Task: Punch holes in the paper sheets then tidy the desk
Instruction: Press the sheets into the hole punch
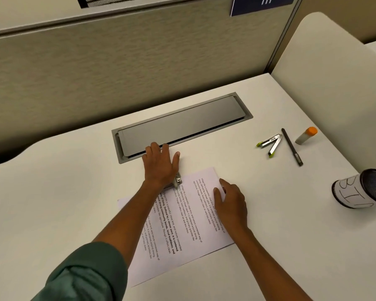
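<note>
Printed paper sheets (182,222) lie stacked and tilted on the white desk (52,203). At their far edge sits a metal hole punch (178,179), mostly hidden under my left hand (161,165). That hand lies flat on top of the punch with straight fingers, pressing down. My right hand (230,198) rests flat on the right part of the top sheet, fingers relaxed.
A grey cable-tray lid (182,124) is set into the desk beyond the punch. To the right lie an opened stapler (271,144), a black pen (292,146) and an orange-capped glue stick (306,135). A paper-wrapped cup marked as a bin (356,191) lies at the right edge.
</note>
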### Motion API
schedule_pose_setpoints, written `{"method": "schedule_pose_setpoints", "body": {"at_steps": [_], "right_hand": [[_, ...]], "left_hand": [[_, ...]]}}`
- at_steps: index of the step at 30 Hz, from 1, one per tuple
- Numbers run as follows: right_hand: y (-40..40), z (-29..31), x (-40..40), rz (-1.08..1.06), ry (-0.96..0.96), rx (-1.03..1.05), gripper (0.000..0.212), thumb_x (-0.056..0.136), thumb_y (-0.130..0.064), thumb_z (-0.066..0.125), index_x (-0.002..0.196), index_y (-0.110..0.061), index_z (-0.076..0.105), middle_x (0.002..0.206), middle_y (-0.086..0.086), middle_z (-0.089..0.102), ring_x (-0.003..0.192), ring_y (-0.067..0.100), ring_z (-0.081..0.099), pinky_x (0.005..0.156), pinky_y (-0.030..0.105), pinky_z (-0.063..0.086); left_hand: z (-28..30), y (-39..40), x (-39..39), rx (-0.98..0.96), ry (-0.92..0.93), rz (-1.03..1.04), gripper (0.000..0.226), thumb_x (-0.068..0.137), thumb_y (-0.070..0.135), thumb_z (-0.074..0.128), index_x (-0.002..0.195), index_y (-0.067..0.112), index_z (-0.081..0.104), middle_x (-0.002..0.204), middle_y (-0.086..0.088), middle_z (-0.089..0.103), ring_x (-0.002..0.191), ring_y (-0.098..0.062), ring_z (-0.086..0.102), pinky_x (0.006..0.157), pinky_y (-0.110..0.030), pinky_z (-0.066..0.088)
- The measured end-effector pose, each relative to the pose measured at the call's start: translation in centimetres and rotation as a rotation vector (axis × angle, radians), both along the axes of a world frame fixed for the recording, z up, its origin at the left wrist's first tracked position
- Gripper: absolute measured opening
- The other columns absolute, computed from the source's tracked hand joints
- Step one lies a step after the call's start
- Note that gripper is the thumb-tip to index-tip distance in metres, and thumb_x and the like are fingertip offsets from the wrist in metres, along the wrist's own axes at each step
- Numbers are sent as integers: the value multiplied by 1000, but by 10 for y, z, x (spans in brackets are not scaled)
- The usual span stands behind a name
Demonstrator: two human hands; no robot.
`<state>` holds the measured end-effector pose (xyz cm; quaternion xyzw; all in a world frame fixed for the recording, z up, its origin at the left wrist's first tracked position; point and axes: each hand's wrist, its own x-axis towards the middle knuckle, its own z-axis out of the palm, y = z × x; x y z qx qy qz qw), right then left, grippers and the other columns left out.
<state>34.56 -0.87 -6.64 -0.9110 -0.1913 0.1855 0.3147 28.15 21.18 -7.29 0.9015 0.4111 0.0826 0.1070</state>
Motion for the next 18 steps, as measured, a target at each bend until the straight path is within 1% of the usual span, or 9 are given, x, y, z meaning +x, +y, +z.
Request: {"method": "schedule_pose_setpoints", "body": {"at_steps": [5, 8, 11, 14, 16, 18], "right_hand": [[0, 2, 3, 2, -56, -45, 45, 97, -37, 49, 139, -21, 46, 124, 2, 58, 111, 20, 57, 89, 36, 53], [-2, 4, 2, 6, -102, -74, 45, 96, -36, 51, 139, -22, 45, 123, 2, 55, 113, 22, 52, 90, 39, 51], [-1, 9, -11, 61, -224, -57, 45, 93, -30, 56, 136, -20, 49, 127, 4, 52, 114, 25, 48, 93, 40, 47], [0, 9, -40, 196, -326, 71, 41, 88, -20, 64, 129, -19, 57, 122, 5, 55, 107, 25, 52, 86, 40, 49], [2, 6, -60, 254, -313, 113, 40, 88, -20, 64, 128, -19, 58, 124, 3, 55, 111, 22, 52, 89, 37, 49], [4, 2, -73, 251, -276, 140, 39, 87, -20, 66, 126, -19, 60, 125, 5, 57, 113, 22, 54, 92, 37, 51]], "left_hand": [[-5, 1, 2, 3, 19, 24, 49, 94, 52, 39, 125, 14, 48, 126, -13, 44, 114, -28, 42, 92, -42, 39], [-5, 1, 2, -17, 16, 36, 52, 93, 51, 41, 131, 16, 45, 137, -14, 38, 124, -30, 38, 97, -45, 36], [-3, 1, 2, -54, 41, 48, 57, 94, 51, 41, 140, 19, 37, 153, -16, 23, 139, -34, 26, 107, -52, 31], [-4, 0, 3, -105, 44, 59, 62, 94, 53, 40, 147, 24, 28, 161, -14, 6, 148, -35, 9, 114, -58, 21], [-5, 1, 4, -121, 43, 65, 65, 95, 54, 39, 151, 27, 20, 162, -11, -3, 149, -33, -2, 115, -60, 12], [-7, 1, 4, -123, 52, 69, 66, 95, 54, 37, 153, 29, 14, 162, -10, -11, 149, -31, -11, 116, -61, 5]]}}
